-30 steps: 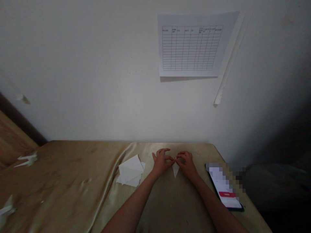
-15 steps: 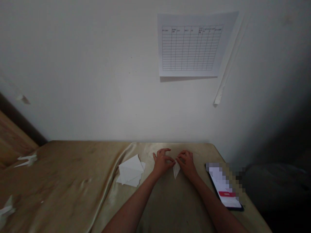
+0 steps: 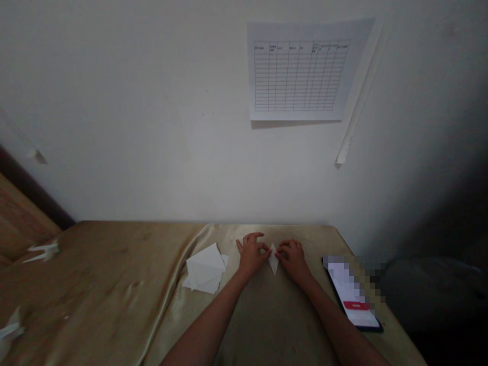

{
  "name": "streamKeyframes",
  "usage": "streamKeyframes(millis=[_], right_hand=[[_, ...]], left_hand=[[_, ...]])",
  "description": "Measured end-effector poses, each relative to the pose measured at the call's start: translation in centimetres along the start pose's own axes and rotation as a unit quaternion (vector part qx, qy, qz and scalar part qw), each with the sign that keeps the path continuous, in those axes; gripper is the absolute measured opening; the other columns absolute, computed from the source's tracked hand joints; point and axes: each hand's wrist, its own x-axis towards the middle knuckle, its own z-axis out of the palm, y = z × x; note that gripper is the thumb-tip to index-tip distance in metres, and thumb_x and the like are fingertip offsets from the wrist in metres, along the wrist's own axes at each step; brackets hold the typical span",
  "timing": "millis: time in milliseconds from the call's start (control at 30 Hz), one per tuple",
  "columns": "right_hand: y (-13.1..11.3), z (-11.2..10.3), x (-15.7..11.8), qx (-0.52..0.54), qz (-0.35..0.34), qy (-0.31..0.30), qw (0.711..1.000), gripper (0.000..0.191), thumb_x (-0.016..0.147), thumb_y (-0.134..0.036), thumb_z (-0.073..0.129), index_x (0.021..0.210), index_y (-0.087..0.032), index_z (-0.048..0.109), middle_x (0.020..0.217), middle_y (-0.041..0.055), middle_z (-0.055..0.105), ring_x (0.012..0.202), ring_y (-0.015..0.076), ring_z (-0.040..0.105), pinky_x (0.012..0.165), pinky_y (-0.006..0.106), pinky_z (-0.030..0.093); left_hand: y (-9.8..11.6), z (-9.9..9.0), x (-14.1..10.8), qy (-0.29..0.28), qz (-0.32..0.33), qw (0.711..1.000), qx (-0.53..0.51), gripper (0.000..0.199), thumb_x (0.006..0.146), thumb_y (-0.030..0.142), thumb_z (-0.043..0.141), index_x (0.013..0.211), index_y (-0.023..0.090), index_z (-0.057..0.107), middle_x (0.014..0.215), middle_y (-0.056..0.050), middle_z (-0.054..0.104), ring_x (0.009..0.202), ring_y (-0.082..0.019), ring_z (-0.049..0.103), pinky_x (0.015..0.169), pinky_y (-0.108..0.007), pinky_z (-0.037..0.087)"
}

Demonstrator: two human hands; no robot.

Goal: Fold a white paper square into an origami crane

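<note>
A small white folded paper (image 3: 273, 261), shaped like a narrow diamond, lies between my hands with one point toward me. My left hand (image 3: 252, 254) pinches its left edge between thumb and forefinger, the other fingers raised and spread. On the opposite side, my right hand (image 3: 293, 257) pinches the right edge with its fingertips, its remaining fingers curled. To the left of my left forearm lies a loose stack of white paper sheets (image 3: 206, 268).
A gold satin cloth (image 3: 114, 274) covers the table, with a raised fold left of the stack. A phone (image 3: 353, 295) with a lit screen lies at the right edge. Folded white paper figures (image 3: 43, 251) rest at far left. A printed table sheet (image 3: 301, 71) hangs on the wall.
Both hands have drawn slightly apart, the left one shifting left. More of the folded paper shows, its upper point now visible between the fingertips.
</note>
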Motion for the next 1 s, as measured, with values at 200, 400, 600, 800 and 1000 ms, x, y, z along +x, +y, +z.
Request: streamKeyframes(millis=[200,400,600,800,1000], right_hand=[[-0.19,-0.36,-0.10,-0.041,0.029,-0.016,0.999,0.012,0.085,-0.033,0.067,0.089,-0.025,0.075,0.110,0.0084,0.064,0.111,0.0254,0.049,0.099,0.037,0.035],[-0.15,-0.08,-0.18,-0.061,0.038,-0.027,0.997,0.015,0.088,-0.033,0.063,0.092,-0.024,0.074,0.112,0.0088,0.063,0.112,0.0257,0.048,0.100,0.037,0.034],[-0.43,-0.02,-0.22,-0.086,0.032,-0.019,0.996,0.018,0.090,-0.034,0.059,0.093,-0.024,0.073,0.112,0.0095,0.062,0.111,0.0262,0.049,0.100,0.038,0.034],[-0.53,-0.10,-0.22,-0.082,0.042,-0.018,0.996,0.015,0.087,-0.034,0.063,0.095,-0.024,0.071,0.109,0.0087,0.062,0.110,0.0258,0.050,0.100,0.038,0.034],[-0.70,-0.17,-0.25,-0.062,0.043,-0.014,0.997,0.013,0.086,-0.033,0.064,0.094,-0.026,0.073,0.109,0.0080,0.061,0.110,0.0258,0.049,0.100,0.039,0.034]], left_hand=[[-0.20,0.17,-0.04,-0.013,0.013,1.000,0.023,0.007,0.082,0.038,0.072,0.085,0.032,0.075,0.140,0.001,0.053,0.136,-0.030,0.035,0.112,-0.075,0.004],[-0.14,0.10,-0.16,-0.022,0.006,0.999,0.039,0.022,0.079,0.035,0.075,0.101,0.035,0.070,0.142,0.000,0.050,0.138,-0.029,0.034,0.113,-0.074,0.006],[-0.26,-0.20,-0.21,-0.034,0.026,0.998,0.041,0.020,0.075,0.035,0.079,0.095,0.038,0.073,0.145,0.003,0.048,0.138,-0.030,0.033,0.112,-0.075,0.005],[-0.47,-0.38,-0.09,-0.054,0.022,0.997,0.042,0.009,0.075,0.038,0.079,0.084,0.038,0.077,0.148,0.006,0.046,0.140,-0.032,0.030,0.111,-0.076,0.000],[-0.54,-0.13,0.05,-0.057,0.017,0.997,0.041,0.007,0.077,0.038,0.077,0.084,0.037,0.076,0.150,0.007,0.046,0.140,-0.033,0.030,0.110,-0.078,0.000]])
